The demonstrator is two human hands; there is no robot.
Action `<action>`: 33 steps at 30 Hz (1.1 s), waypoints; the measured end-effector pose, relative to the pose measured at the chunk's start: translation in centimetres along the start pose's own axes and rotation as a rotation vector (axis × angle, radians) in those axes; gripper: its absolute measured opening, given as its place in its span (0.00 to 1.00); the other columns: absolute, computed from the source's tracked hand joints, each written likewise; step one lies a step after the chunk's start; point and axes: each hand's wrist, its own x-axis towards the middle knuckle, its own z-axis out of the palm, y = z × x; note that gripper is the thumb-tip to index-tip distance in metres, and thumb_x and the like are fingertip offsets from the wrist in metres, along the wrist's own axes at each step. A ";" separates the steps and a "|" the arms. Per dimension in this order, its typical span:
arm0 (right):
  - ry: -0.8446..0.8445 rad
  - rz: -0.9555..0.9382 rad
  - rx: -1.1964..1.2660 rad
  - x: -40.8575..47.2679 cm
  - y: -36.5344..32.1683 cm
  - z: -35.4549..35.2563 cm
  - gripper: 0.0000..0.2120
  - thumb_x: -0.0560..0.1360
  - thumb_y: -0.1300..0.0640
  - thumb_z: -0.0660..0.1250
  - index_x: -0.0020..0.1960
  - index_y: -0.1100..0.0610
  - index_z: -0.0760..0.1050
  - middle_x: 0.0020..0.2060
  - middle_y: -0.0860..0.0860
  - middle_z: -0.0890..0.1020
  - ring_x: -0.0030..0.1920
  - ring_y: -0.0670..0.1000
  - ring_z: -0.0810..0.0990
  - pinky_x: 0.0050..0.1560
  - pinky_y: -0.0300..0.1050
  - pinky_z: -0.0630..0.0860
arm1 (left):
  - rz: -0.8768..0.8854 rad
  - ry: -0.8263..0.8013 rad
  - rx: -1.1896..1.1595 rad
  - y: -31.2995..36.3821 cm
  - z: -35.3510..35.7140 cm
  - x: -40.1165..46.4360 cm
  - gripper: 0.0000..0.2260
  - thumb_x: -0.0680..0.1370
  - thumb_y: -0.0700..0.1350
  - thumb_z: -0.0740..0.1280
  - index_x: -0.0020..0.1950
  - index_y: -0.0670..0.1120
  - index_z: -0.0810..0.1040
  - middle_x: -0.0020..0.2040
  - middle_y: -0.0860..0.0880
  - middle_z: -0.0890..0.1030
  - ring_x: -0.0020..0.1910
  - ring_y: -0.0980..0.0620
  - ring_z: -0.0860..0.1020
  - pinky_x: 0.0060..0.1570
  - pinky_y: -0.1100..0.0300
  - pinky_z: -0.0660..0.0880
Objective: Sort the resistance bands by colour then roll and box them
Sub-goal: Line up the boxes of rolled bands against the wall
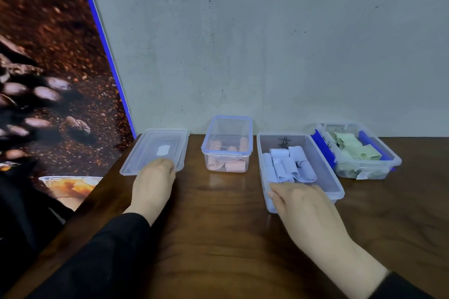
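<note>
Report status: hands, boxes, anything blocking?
Left hand on loose lid; right hand gripping lilac-band box near rim. Pink box lidded, green box open. Nothing blocking.

A dark brown wooden table with a visible grain fills the lower part of the view, its surface glossy enough to catch soft reflections. Directly behind the table rises a pale grey-green wall, plain but flecked with small dark scuffs and marks (nothing hangs on it). To the left of the table stands a large printed panel showing coffee beans and grounds, edged with a bright blue strip where it meets the wall. The light is even and subdued.
</note>
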 end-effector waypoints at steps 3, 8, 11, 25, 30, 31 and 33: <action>-0.019 0.024 -0.032 -0.6 -0.8 -0.8 0.27 0.69 0.56 0.79 0.33 0.48 0.59 0.25 0.43 0.63 0.25 0.48 0.60 0.30 0.42 0.60 | -0.171 0.025 -0.247 0.8 -1.1 0.1 0.10 0.81 0.41 0.65 0.39 0.44 0.72 0.34 0.49 0.73 0.33 0.47 0.73 0.32 0.50 0.73; -0.015 0.124 0.263 -1.2 -0.7 -1.8 0.10 0.81 0.48 0.64 0.53 0.53 0.80 0.46 0.47 0.84 0.48 0.50 0.81 0.51 0.42 0.76 | -0.355 0.112 -0.401 4.6 -5.8 -0.6 0.10 0.83 0.40 0.59 0.61 0.48 0.74 0.47 0.47 0.76 0.55 0.49 0.75 0.45 0.55 0.66; 0.143 0.241 0.541 -0.9 -0.4 -3.7 0.15 0.81 0.51 0.66 0.66 0.53 0.79 0.60 0.40 0.80 0.63 0.33 0.72 0.63 0.24 0.64 | -0.286 0.327 -0.824 8.6 -9.9 -1.3 0.07 0.85 0.46 0.59 0.58 0.45 0.72 0.48 0.50 0.78 0.49 0.46 0.78 0.46 0.56 0.69; 0.043 0.671 1.426 0.9 4.6 -8.8 0.10 0.84 0.59 0.63 0.60 0.53 0.81 0.53 0.58 0.84 0.43 0.55 0.79 0.43 0.49 0.78 | -0.407 -0.104 -1.843 24.6 -12.9 -8.4 0.06 0.85 0.39 0.56 0.58 0.44 0.70 0.53 0.44 0.86 0.53 0.46 0.85 0.58 0.49 0.78; 0.064 0.682 1.081 0.2 7.0 -7.9 0.16 0.83 0.52 0.64 0.69 0.54 0.77 0.42 0.51 0.85 0.33 0.52 0.78 0.37 0.42 0.78 | -0.144 -0.255 -1.253 22.5 -9.6 -7.3 0.11 0.84 0.47 0.61 0.62 0.54 0.80 0.51 0.58 0.85 0.53 0.61 0.81 0.53 0.65 0.75; 0.081 0.664 1.027 0.2 7.3 -7.5 0.16 0.83 0.52 0.64 0.69 0.54 0.77 0.45 0.56 0.85 0.39 0.56 0.81 0.43 0.46 0.79 | -0.111 -0.263 -1.158 22.3 -9.0 -7.1 0.11 0.84 0.47 0.61 0.60 0.55 0.81 0.50 0.60 0.85 0.52 0.64 0.80 0.50 0.70 0.74; 0.096 0.655 0.954 0.5 7.5 -7.0 0.15 0.83 0.53 0.64 0.68 0.53 0.78 0.52 0.63 0.82 0.54 0.62 0.81 0.54 0.51 0.79 | -0.080 -0.268 -1.019 21.8 -7.4 -6.8 0.10 0.84 0.47 0.59 0.56 0.56 0.80 0.50 0.57 0.84 0.51 0.61 0.79 0.48 0.70 0.75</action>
